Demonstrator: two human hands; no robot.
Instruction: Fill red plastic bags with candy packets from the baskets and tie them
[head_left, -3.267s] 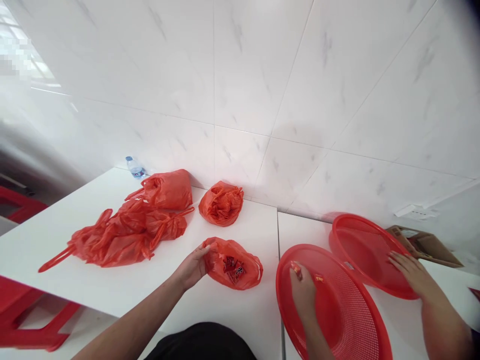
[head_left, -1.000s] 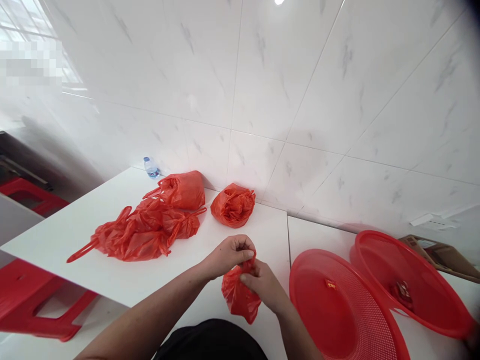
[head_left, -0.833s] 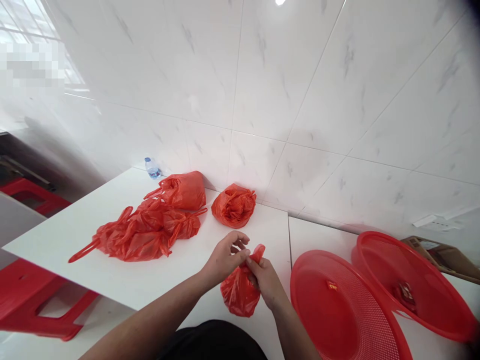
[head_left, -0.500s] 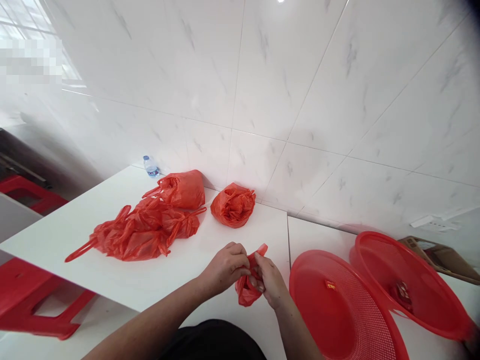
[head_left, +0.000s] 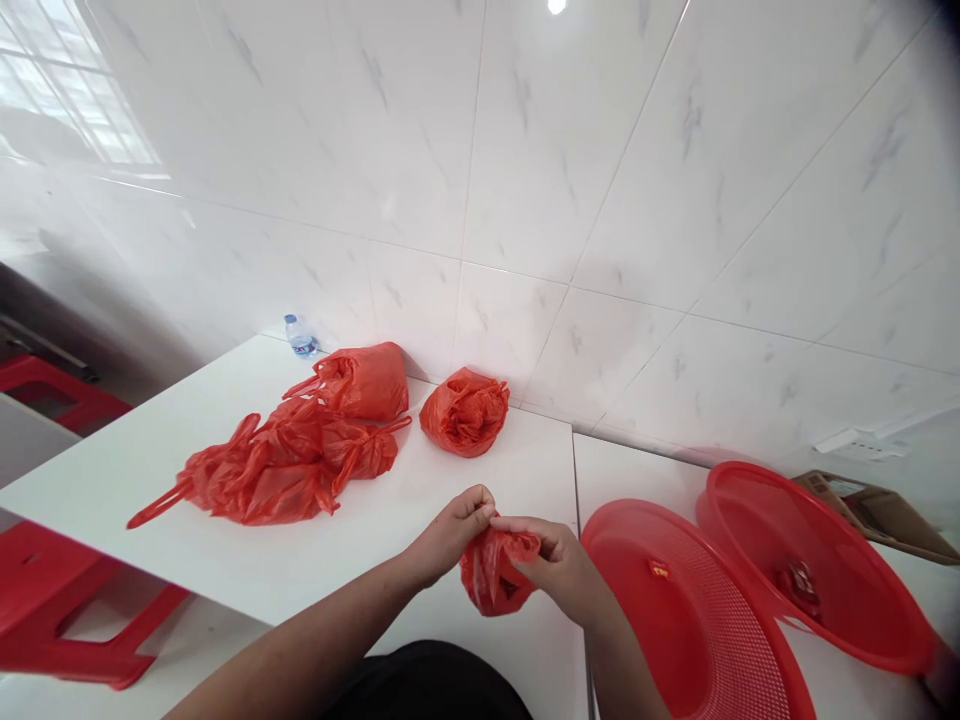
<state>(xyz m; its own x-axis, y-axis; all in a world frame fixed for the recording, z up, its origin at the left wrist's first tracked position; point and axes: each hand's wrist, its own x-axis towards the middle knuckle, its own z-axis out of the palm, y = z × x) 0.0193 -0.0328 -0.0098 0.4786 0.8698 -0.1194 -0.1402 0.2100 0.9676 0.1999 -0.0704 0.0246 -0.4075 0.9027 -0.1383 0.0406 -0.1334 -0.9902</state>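
Between my hands, close to the table's front edge, is a small red plastic bag. My left hand pinches the bag's upper left rim. On the other side, my right hand grips the gathered rim with thumb and fingers. Part of the bag's mouth shows below the right fingers, but what lies inside cannot be made out. Beyond my hands, a rounded red plastic bag stands near the wall. A pile of red plastic bags with loose handles lies to the left, in front of a fuller red bag.
A water bottle stands at the table's back. To the right are a red perforated basket with a small packet and a red basin holding small wrapped items. A cardboard box sits behind. Red stools stand at left.
My right hand has turned over the bag, its fingers now meeting the left hand at the rim. The bag has shifted slightly left and looks fuller and rounder.
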